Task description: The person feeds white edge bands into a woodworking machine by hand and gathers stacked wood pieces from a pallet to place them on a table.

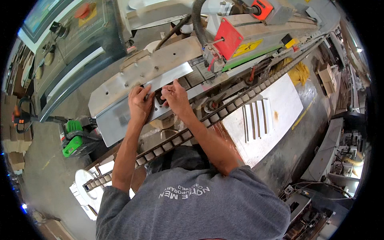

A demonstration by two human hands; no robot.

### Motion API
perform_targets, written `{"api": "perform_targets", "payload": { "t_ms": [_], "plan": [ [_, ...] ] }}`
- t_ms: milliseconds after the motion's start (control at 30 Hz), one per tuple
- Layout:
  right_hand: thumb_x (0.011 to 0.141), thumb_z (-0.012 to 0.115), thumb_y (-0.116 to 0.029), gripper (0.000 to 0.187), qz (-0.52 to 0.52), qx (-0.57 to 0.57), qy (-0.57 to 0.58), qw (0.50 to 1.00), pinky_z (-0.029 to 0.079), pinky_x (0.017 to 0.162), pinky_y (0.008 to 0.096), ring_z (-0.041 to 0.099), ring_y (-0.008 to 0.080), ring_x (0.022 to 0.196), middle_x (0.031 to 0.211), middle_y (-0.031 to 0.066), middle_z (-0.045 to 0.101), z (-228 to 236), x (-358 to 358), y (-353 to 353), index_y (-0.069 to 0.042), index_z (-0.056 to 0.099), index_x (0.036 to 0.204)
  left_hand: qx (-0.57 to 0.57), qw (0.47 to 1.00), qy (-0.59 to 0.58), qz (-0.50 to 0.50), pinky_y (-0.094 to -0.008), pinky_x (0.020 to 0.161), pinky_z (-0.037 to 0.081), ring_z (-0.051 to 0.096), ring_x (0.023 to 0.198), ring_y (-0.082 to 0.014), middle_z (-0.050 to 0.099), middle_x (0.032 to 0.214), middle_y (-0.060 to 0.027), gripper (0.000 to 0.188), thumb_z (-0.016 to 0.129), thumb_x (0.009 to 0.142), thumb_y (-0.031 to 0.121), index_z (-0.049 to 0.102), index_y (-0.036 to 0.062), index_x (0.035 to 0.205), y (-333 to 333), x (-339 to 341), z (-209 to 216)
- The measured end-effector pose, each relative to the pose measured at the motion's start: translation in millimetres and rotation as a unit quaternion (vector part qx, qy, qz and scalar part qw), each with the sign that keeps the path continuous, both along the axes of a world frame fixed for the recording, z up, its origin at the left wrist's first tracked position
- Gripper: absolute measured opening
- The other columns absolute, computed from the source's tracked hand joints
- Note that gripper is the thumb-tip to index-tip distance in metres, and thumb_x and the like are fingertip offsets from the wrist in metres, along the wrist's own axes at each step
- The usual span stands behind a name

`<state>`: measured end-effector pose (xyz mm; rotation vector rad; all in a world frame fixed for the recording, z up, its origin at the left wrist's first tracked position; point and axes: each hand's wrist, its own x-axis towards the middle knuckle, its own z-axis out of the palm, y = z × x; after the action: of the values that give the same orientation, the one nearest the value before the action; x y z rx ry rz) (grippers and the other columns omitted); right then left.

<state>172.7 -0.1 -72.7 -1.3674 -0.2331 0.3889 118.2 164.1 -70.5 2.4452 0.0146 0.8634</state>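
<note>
Both the left hand (140, 105) and right hand (175, 97) press curled fingers on a shiny metal plate (168, 80) at the machine's (256, 44) infeed, apparently gripping its edge, beside the roller track (224, 110).

floor: grey concrete (44, 168) | cardboard boxes (327, 76) | white board (276, 116)

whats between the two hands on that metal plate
In the head view, a short stretch of the shiny metal plate with a dark opening lies between the left hand and the right hand; both press on the plate.
</note>
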Motion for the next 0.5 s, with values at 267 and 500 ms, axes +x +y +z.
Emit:
{"api": "perform_targets", "payload": {
  "t_ms": [267,500],
  "plan": [
    [0.096,0.061,-0.017,0.026,-0.048,-0.018,-0.002,0.999,0.050,0.045,0.0247,0.063,0.0113,0.060,0.084,0.0113,0.065,3,45,-42,0.005,0.048,0.101,0.005,0.999,0.034,-0.008,-0.0415,0.074,0.047,0.058,0.081,-0.0320,0.062,0.085,-0.0121,0.027,0.078,0.076,0.011,0.075,0.0065,0.102,-50,48,3],
    [0.094,0.062,-0.013,0.038,-0.085,-0.110,-0.134,0.981,0.054,0.062,0.0287,0.064,0.0146,0.071,0.088,0.0087,0.067,10,56,-100,0.006,0.053,0.127,0.044,0.997,0.053,-0.027,-0.0431,0.075,0.046,0.058,0.082,-0.0333,0.064,0.083,-0.0125,0.024,0.077,0.078,0.016,0.075,0.0061,0.100,-103,100,1]
  ]
}}
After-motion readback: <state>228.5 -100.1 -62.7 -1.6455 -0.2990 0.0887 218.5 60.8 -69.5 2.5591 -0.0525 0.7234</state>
